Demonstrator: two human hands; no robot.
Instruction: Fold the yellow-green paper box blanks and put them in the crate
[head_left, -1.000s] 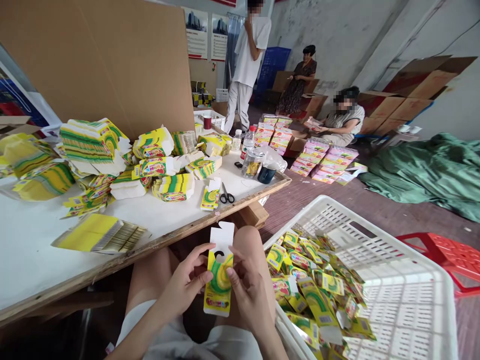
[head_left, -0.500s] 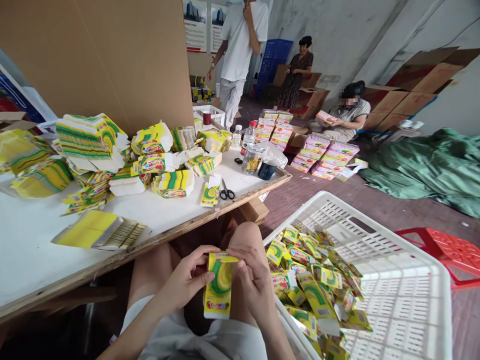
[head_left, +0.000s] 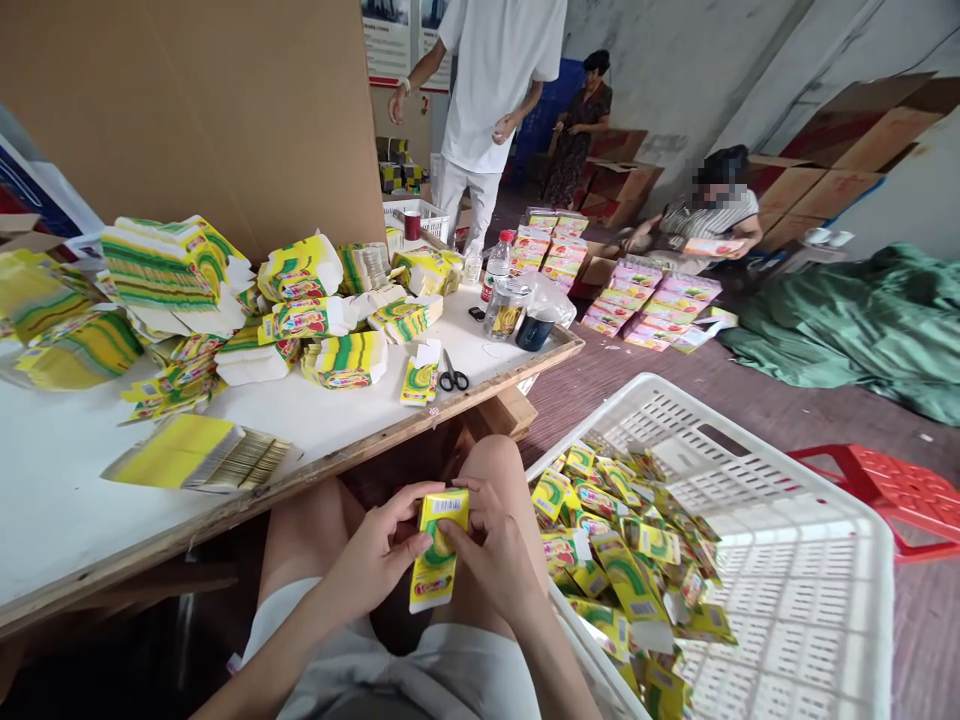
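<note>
A small yellow-and-green carton (head_left: 436, 560) is held upright over my lap, its printed front facing me and a barcode near its top. My left hand (head_left: 382, 550) grips the carton's left side, with the thumb across the front. On the other side, my right hand (head_left: 491, 545) holds the upper right edge, its thumb pressed on the front just below the barcode. To my right stands a white plastic crate (head_left: 795, 590) with many similar cartons (head_left: 630, 580) heaped in its near left part.
Bundles of flat cartons (head_left: 172, 275) cover the white table (head_left: 60, 450) on my left. Scissors (head_left: 452, 375), a bottle (head_left: 496, 265) and a dark cup (head_left: 534, 332) stand near its corner. A red stool (head_left: 900, 490) is beyond the crate. Several people are further back.
The carton's top flap now lies flat with its barcode facing me, and my right thumb has moved onto the front. The standing person in white has come closer and lowered a hand.
</note>
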